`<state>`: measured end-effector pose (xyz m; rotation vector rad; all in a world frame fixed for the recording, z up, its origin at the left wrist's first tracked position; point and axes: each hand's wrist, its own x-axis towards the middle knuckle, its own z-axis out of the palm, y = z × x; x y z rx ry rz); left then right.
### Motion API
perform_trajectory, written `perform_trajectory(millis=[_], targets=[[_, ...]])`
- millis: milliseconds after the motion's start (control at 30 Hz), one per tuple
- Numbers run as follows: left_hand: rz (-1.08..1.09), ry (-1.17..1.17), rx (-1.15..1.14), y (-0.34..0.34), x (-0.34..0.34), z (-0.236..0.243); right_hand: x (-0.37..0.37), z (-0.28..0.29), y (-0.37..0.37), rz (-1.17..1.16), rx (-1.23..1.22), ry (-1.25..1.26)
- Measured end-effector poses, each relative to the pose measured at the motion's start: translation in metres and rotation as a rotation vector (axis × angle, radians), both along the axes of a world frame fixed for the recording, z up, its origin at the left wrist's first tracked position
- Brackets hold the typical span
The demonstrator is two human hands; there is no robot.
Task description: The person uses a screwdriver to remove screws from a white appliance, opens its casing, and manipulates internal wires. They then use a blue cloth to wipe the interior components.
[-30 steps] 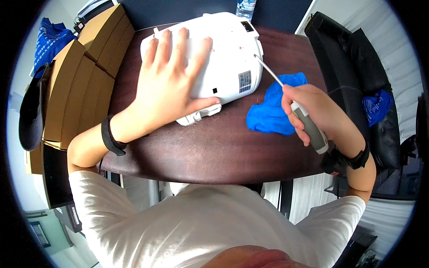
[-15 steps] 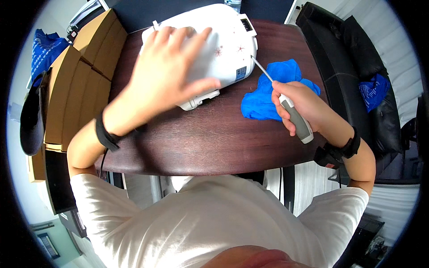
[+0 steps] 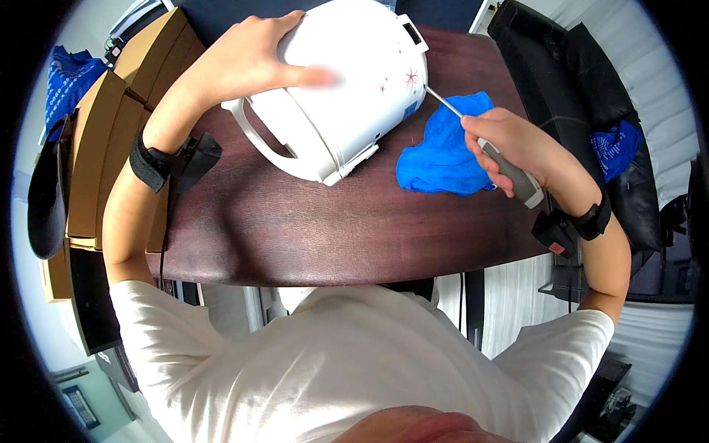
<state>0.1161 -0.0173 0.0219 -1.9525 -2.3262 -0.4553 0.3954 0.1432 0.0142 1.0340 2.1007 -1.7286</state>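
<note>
A white rice cooker [image 3: 354,59] with small red flower prints lies tipped on its side at the far part of the table, its carrying handle [image 3: 258,140] toward the near left. My left hand [image 3: 251,59] is against the cooker's left side, thumb and forefinger spread wide; the other fingers are hidden. In my right hand [image 3: 509,140] is a screwdriver [image 3: 517,173] with a grey and white grip. Its metal shaft points up and left, the tip at the cooker's right edge. Just beneath the shaft, a crumpled blue cloth [image 3: 443,151] lies on the table.
Brown cardboard boxes [image 3: 107,155] stand along the left of the dark wooden table [image 3: 354,236]. A black sofa [image 3: 569,133] with a blue patterned cloth [image 3: 619,151] is on the right. A dark panel [image 3: 236,22] rises behind the table.
The cooker has turned and tilted, bringing its handle into view at the left. My left hand has moved up and left to its side. The right hand and screwdriver have shifted slightly right.
</note>
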Motion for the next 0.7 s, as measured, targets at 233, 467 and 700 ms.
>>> perform_trajectory(millis=[233,467,700], targets=[[0.039,0.038,-0.030,-0.001,0.003,0.000,-0.009,-0.009,-0.006,0.144,0.583,-0.062],[-0.010,0.098,0.017,0.000,0.004,0.002,-0.007,-0.014,-0.008,0.193,0.792,-0.054],[-0.003,0.119,0.005,0.002,0.004,0.002,-0.009,-0.020,-0.009,0.186,0.862,-0.054]])
